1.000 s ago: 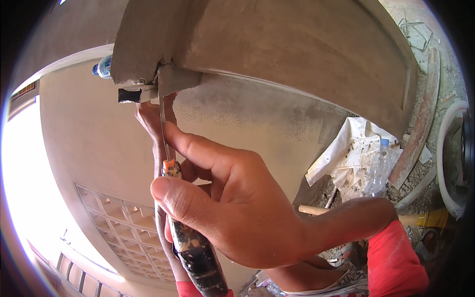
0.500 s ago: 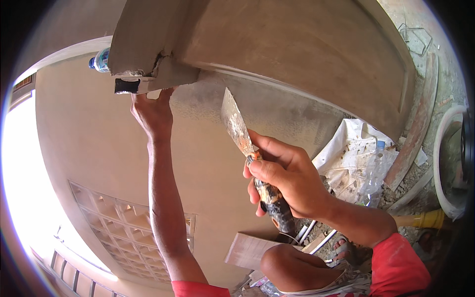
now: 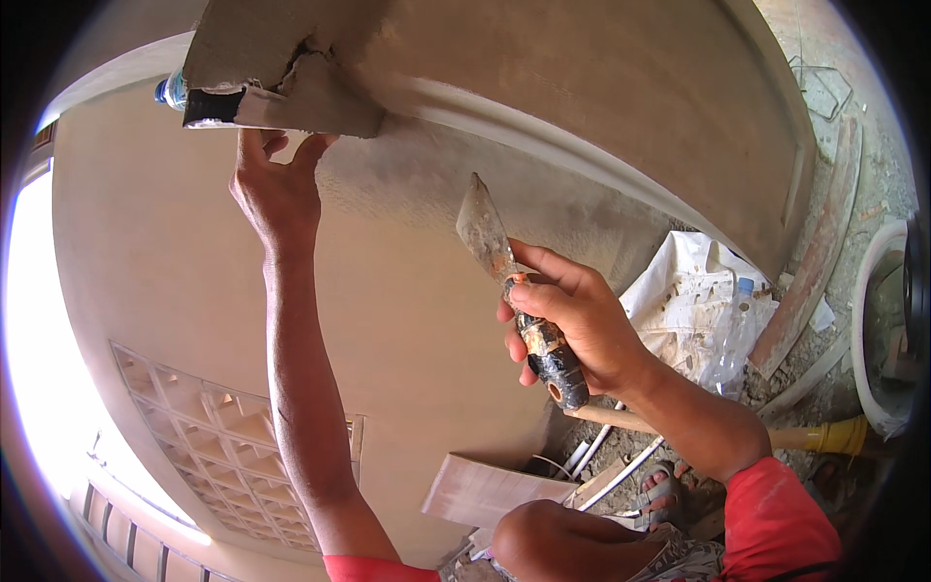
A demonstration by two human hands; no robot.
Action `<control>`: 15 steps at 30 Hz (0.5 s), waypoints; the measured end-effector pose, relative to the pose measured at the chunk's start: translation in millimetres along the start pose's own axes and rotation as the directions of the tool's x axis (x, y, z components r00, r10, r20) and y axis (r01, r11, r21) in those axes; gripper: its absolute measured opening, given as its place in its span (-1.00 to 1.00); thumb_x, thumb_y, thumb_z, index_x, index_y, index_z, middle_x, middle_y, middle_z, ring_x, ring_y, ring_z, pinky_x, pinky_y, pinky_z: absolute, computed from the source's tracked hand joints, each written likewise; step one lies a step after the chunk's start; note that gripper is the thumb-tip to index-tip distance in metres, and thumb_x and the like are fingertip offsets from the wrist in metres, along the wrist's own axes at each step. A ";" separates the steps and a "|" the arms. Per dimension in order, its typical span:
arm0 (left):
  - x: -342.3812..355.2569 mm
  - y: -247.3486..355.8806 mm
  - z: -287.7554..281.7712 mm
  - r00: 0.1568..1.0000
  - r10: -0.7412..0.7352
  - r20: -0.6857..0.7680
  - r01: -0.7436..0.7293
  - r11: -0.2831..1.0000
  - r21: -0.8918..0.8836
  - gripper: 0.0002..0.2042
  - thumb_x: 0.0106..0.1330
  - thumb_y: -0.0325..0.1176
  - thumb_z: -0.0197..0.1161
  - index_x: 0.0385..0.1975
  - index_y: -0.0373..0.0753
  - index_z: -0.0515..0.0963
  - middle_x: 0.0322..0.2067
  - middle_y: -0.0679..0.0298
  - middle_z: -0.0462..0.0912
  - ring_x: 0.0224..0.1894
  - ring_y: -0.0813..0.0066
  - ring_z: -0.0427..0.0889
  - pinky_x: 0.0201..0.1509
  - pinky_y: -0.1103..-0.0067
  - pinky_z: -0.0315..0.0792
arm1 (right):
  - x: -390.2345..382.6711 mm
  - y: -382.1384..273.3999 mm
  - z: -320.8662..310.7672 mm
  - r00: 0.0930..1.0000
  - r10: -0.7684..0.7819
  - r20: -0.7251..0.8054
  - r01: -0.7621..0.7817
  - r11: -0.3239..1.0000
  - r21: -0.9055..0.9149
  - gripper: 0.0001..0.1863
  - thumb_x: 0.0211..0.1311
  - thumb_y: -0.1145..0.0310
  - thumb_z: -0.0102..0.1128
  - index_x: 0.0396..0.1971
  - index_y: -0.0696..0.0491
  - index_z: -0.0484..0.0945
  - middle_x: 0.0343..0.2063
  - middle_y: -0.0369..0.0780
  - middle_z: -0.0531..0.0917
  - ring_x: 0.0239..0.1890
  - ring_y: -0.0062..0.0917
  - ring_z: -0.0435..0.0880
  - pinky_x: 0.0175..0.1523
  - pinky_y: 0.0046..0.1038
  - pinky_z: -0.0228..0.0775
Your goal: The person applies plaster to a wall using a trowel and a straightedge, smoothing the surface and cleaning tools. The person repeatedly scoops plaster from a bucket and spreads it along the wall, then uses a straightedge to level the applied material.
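Observation:
My right hand (image 3: 572,310) grips a putty knife's taped, paint-spattered handle (image 3: 545,354); its stained metal blade (image 3: 485,223) points up, clear of the plaster. My left hand (image 3: 276,189) is raised, fingers bent against the underside of a flat piece with a black patch (image 3: 213,105) at the corner of a grey plastered ledge (image 3: 233,48). Exactly what those fingertips grip is partly hidden. A jagged crack (image 3: 296,63) runs through the plaster above it. A bottle with a blue cap (image 3: 170,92) pokes out behind the corner.
A beige wall (image 3: 417,369) has a lattice vent block (image 3: 199,436). To the right lie a white sack (image 3: 669,301), an empty bottle (image 3: 737,339), planks (image 3: 815,252), pipes and rubble beside a white bucket (image 3: 863,369). My bent leg (image 3: 562,543) shows below, near a leaning board (image 3: 475,490).
My right hand has drawn the knife away from the cracked corner, down and to the right. My left hand and the ledge appear higher and further left in view.

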State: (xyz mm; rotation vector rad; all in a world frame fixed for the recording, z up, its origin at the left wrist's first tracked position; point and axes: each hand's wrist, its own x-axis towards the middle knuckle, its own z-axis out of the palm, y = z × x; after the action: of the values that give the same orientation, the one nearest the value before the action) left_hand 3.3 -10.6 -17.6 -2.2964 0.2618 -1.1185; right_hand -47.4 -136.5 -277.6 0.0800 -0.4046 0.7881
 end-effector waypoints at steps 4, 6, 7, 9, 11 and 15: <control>-0.4 -5.6 -0.8 1.000 -0.007 0.011 0.007 1.000 0.012 -0.54 -0.07 -0.21 0.57 -0.23 -0.26 0.53 -0.31 0.17 0.66 -0.20 0.26 0.64 -0.12 0.34 0.48 | 0.6 7.1 -3.0 0.999 0.030 -0.032 -0.030 1.000 0.000 -0.43 0.29 0.43 0.04 0.30 0.20 0.21 -0.41 -0.22 0.48 -0.58 -0.58 0.57 -0.60 -0.48 0.54; 1.0 -2.7 -0.2 1.000 -0.019 0.005 0.019 1.000 0.004 -0.54 -0.07 -0.19 0.56 -0.24 -0.26 0.52 -0.29 0.17 0.66 -0.20 0.26 0.63 -0.12 0.34 0.48 | 4.6 7.3 -7.5 1.000 0.018 -0.001 -0.018 1.000 -0.005 -0.39 0.29 0.41 0.05 0.32 0.17 0.16 -0.38 -0.19 0.51 -0.54 -0.56 0.59 -0.59 -0.47 0.56; 0.0 -2.4 -0.7 1.000 -0.026 0.004 0.026 1.000 0.003 -0.54 -0.06 -0.18 0.56 -0.24 -0.26 0.52 -0.29 0.17 0.66 -0.20 0.26 0.63 -0.13 0.35 0.48 | 7.1 8.8 -9.9 1.000 0.016 0.017 -0.016 1.000 -0.005 -0.37 0.29 0.40 0.06 0.34 0.16 0.13 -0.36 -0.17 0.52 -0.53 -0.54 0.61 -0.59 -0.46 0.58; -1.5 -3.0 -0.6 0.999 -0.034 0.009 0.033 0.999 0.023 -0.54 -0.06 -0.17 0.56 -0.25 -0.26 0.52 -0.27 0.18 0.66 -0.19 0.27 0.63 -0.13 0.35 0.48 | 12.1 10.6 -13.2 1.000 0.015 0.009 -0.015 1.000 0.003 -0.37 0.29 0.41 0.06 0.34 0.15 0.14 -0.37 -0.17 0.52 -0.53 -0.54 0.60 -0.60 -0.47 0.58; -0.2 -2.9 -1.2 1.000 -0.030 0.009 0.029 0.999 0.041 -0.53 -0.07 -0.16 0.56 -0.25 -0.26 0.52 -0.26 0.19 0.66 -0.19 0.27 0.63 -0.14 0.35 0.48 | 17.5 9.5 -15.4 1.000 0.012 0.007 -0.012 1.000 0.011 -0.38 0.29 0.41 0.06 0.33 0.15 0.15 -0.37 -0.17 0.52 -0.54 -0.54 0.60 -0.61 -0.47 0.57; 1.2 -4.6 1.1 1.000 -0.030 0.008 0.030 0.999 0.041 -0.53 -0.07 -0.15 0.56 -0.25 -0.27 0.51 -0.25 0.20 0.66 -0.18 0.28 0.63 -0.14 0.36 0.49 | 23.0 7.3 -18.8 1.000 0.008 -0.006 -0.008 1.000 0.024 -0.43 0.30 0.41 0.05 0.30 0.14 0.21 -0.39 -0.20 0.50 -0.55 -0.56 0.60 -0.60 -0.47 0.56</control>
State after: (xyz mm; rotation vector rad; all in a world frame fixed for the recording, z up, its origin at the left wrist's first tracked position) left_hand 4.5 -6.9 -14.8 -2.2751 0.2001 -1.1187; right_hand -31.9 -111.8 -286.7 0.0987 -0.3902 0.8013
